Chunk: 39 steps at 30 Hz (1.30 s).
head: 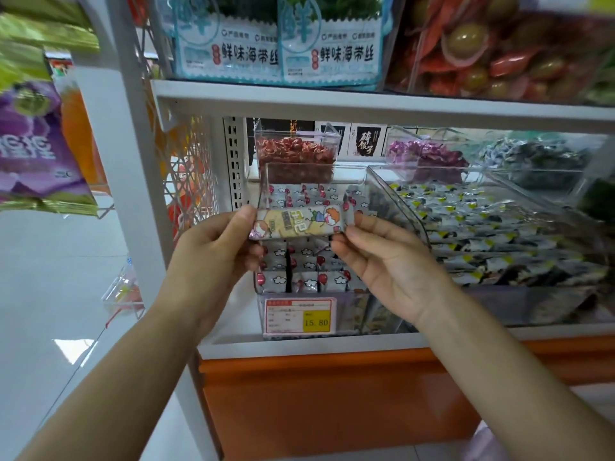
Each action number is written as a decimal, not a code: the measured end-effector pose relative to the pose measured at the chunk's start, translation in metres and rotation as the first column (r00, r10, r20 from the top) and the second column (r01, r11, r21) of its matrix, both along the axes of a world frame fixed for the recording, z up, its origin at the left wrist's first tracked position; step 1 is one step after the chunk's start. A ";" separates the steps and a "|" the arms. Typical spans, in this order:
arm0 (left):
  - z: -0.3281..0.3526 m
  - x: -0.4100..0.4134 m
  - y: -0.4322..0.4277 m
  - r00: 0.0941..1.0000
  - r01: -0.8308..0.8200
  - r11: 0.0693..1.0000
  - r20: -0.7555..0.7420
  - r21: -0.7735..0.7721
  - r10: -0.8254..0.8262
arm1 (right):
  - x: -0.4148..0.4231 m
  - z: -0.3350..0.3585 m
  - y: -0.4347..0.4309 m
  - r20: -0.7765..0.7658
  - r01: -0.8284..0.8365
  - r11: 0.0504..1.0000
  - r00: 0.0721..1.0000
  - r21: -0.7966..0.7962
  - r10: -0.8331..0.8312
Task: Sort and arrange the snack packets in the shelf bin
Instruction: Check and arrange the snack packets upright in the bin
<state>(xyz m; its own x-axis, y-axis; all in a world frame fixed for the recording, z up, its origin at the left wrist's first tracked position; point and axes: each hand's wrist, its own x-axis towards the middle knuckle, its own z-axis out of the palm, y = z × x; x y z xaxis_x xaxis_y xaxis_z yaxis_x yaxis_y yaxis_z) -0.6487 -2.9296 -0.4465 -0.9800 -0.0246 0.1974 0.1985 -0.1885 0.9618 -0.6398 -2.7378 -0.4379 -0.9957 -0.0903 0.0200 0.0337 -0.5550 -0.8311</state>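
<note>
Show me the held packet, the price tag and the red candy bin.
held packet [301, 222], head view, printed front.
price tag [299, 316], head view, label centre.
red candy bin [293, 152], head view, front wall.

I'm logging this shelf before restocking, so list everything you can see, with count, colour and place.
held packet: one, cream with cartoon print, in front of the clear bin
clear bin: one, transparent, lower shelf, centre
cloud-print packets: many, white with red, inside the clear bin
price tag: one, white, red and yellow, on the bin front
right bin: one, clear, holding black, white and yellow packets
red sweets: many, in a tub behind
seaweed packs: two, pale blue, upper shelf
left hand: pinches the held packet's left end
right hand: pinches its right end
</note>
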 end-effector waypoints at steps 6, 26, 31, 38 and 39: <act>0.004 0.003 0.001 0.993 0.087 0.982 0.068 0.166 -0.100 | -0.003 -0.003 0.001 0.064 0.031 0.994 0.998 -0.107 -0.024; 0.003 0.008 0.002 0.981 0.146 0.966 -0.097 -0.215 -0.170 | -0.006 -0.002 0.009 -0.140 0.252 0.952 0.963 0.172 -0.230; 0.004 0.009 0.004 0.987 0.109 0.958 -0.084 -0.265 -0.136 | -0.005 -0.003 0.009 -0.234 0.214 0.943 0.960 0.253 -0.155; 0.006 0.011 0.006 0.984 0.081 0.949 -0.128 -0.305 -0.125 | -0.002 -0.006 0.011 -0.331 0.296 0.831 0.932 0.471 -0.145; 0.006 0.011 0.005 0.982 0.078 0.946 -0.137 -0.314 -0.127 | -0.002 -0.005 0.011 -0.343 0.322 0.810 0.926 0.490 -0.161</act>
